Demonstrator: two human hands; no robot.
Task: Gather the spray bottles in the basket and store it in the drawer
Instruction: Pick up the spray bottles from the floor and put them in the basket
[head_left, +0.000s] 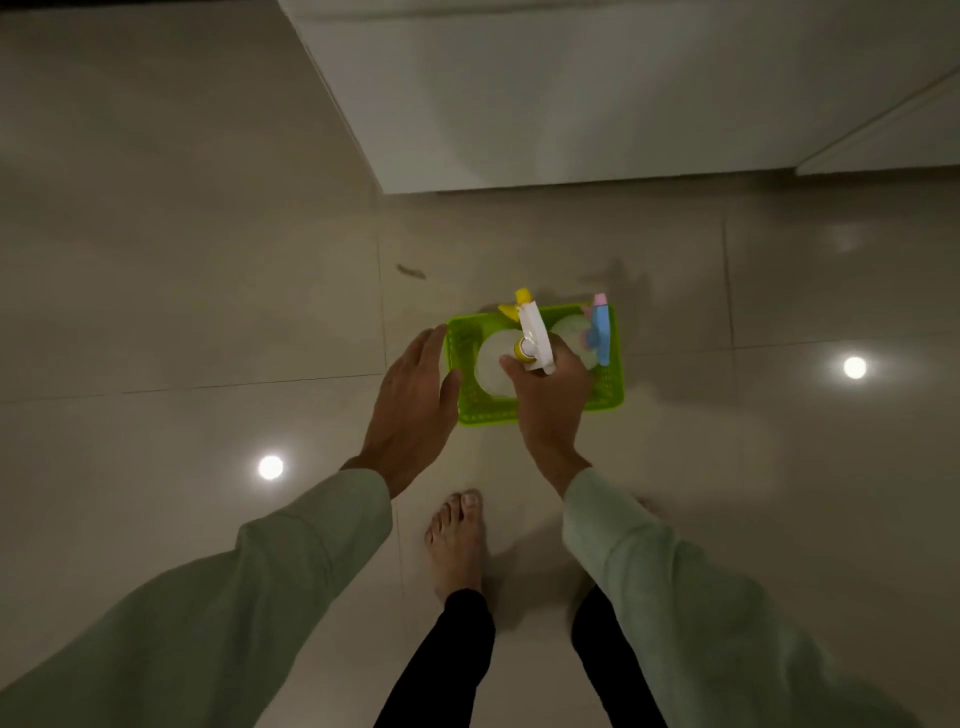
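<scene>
Basket of lime-green mesh on the tiled floor, long axis running left to right, below a white cabinet.
Right hand is closed around the white-and-yellow spray bottle standing upright in the basket, nozzle pointing away; left hand, fingers spread and holding nothing, is at the basket's left rim. A blue-and-pink spray bottle stands at the right end. A bare foot is planted near.

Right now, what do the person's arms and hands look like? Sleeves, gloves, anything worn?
Both arms wear loose, long, pale green sleeves ending at the wrists. The left hand and right hand are bare: no gloves, and no rings or watch visible in this dim view.
</scene>
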